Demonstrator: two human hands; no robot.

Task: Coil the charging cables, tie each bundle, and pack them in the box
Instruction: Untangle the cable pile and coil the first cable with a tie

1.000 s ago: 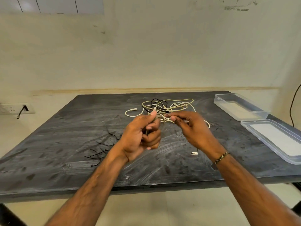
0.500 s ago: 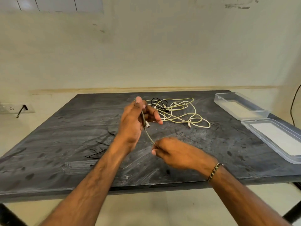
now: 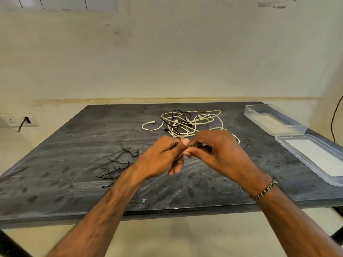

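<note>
Dark, chalk-smeared tabletop (image 3: 74,182) against a pale wall. Both hands meet above its middle: left hand (image 3: 161,158) and right hand (image 3: 219,154) each pinch a thin pale cable (image 3: 193,146) between thumb and curled fingers, fingertips almost touching. Just beyond the fingers lies a tangle of white and black charging cables (image 3: 191,121). Black ties (image 3: 118,164) lie left of the left fingers. Well right of the right fingers: a clear plastic box (image 3: 274,121), its lid (image 3: 311,158) beside it.
</note>
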